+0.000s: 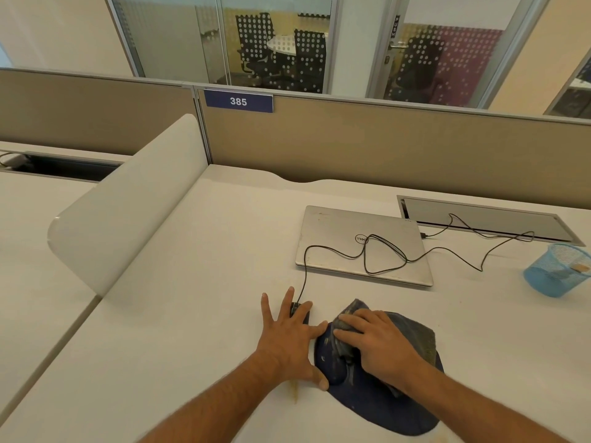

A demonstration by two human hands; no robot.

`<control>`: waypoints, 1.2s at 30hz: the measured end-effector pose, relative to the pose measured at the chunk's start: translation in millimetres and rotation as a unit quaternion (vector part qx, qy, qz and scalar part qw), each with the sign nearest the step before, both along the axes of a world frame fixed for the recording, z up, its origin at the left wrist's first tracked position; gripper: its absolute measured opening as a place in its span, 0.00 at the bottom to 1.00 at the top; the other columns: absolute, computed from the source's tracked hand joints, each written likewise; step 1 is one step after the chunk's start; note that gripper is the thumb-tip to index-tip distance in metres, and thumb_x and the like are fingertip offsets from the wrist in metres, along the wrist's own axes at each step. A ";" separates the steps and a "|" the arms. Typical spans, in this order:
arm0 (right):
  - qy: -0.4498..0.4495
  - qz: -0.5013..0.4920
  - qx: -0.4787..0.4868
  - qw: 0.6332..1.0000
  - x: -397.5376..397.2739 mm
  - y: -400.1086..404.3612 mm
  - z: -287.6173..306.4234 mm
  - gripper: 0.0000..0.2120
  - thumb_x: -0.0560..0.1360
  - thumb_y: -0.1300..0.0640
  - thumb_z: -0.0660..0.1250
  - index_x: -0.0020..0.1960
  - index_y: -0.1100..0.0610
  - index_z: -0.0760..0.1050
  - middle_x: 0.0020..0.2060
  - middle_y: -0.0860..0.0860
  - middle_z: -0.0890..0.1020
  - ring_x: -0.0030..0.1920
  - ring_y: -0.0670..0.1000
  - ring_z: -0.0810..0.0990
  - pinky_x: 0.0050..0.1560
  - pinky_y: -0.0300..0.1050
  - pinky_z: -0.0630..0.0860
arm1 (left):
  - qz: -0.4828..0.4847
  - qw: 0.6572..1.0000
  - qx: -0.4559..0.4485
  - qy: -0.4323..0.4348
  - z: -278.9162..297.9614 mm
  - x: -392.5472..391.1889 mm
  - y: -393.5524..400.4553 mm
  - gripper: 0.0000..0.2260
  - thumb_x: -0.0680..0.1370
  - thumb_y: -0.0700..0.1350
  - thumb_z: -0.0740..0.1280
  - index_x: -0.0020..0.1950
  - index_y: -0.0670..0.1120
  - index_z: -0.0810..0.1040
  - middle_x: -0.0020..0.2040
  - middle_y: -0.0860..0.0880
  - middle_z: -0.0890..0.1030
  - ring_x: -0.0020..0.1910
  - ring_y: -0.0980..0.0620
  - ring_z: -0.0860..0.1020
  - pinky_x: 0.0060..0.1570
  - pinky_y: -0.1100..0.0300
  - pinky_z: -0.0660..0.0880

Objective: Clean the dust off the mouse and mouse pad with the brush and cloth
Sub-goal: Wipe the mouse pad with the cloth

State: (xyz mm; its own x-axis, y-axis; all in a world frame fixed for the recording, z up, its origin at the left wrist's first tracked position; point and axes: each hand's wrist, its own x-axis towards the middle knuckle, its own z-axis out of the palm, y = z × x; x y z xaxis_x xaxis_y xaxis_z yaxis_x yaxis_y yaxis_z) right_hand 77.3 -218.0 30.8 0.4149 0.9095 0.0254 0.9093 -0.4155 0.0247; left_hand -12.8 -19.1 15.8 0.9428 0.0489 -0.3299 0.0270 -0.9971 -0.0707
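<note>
A dark blue mouse pad (367, 407) with pale dust smears lies at the desk's near edge. My right hand (374, 342) presses a crumpled grey cloth (419, 334) onto the pad with its fingers spread flat. My left hand (292, 334) lies flat, fingers splayed, at the pad's left edge, thumb touching the pad. A black mouse (299, 311) sits mostly hidden under my left fingers. Its cable (303, 276) runs up and loops over the laptop. No brush is plainly in view.
A shut silver laptop (335, 251) lies behind the pad. A blue mesh cup (556, 270) stands at the right edge. A white divider panel (128, 199) rises on the left, and a cable tray slot (486, 219) sits behind the laptop.
</note>
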 end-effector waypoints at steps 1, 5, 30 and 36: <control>0.009 -0.004 0.007 1.000 -1.4 -0.7 1.3 0.29 0.55 0.56 0.79 0.56 0.44 0.82 0.57 0.46 0.83 0.53 0.52 0.82 0.49 0.49 0.80 | 0.001 1.000 -0.002 -0.001 0.3 -0.2 0.1 0.51 0.60 0.82 0.60 0.77 0.66 0.46 0.81 0.49 0.47 0.75 0.36 0.28 0.54 0.26 0.19; 0.010 0.075 0.007 0.997 -18.0 -11.6 -6.0 0.27 0.60 0.53 0.75 0.59 0.43 0.79 0.60 0.46 0.80 0.58 0.52 0.77 0.55 0.49 0.77 | 0.001 1.000 -0.004 -0.001 1.0 -1.1 0.4 0.51 0.60 0.82 0.60 0.77 0.67 0.46 0.81 0.49 0.47 0.75 0.36 0.28 0.56 0.25 0.22; -0.069 0.025 -0.010 0.997 -15.0 11.0 -10.3 0.24 0.65 0.51 0.74 0.60 0.51 0.76 0.59 0.53 0.79 0.55 0.58 0.76 0.51 0.56 0.77 | 0.008 1.000 -0.019 -0.012 2.3 -4.6 0.3 0.51 0.61 0.81 0.61 0.78 0.66 0.45 0.82 0.49 0.46 0.75 0.37 0.28 0.58 0.25 0.23; -0.021 -0.013 0.016 1.000 -16.2 12.5 -0.3 0.27 0.58 0.54 0.78 0.57 0.46 0.81 0.56 0.49 0.82 0.52 0.54 0.81 0.47 0.51 0.80 | 0.008 0.999 -0.025 -0.020 0.4 -5.2 2.0 0.51 0.60 0.82 0.60 0.78 0.66 0.45 0.81 0.50 0.47 0.75 0.37 0.27 0.58 0.25 0.23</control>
State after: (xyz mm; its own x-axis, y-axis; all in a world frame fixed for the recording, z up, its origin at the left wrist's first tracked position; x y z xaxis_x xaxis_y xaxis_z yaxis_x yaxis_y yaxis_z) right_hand 61.1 -205.5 30.5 0.4369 0.8966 0.0725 0.8962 -0.4408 0.0498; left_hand -18.0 -17.1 16.2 0.9547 0.0483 -0.2937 0.0446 -0.9988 -0.0192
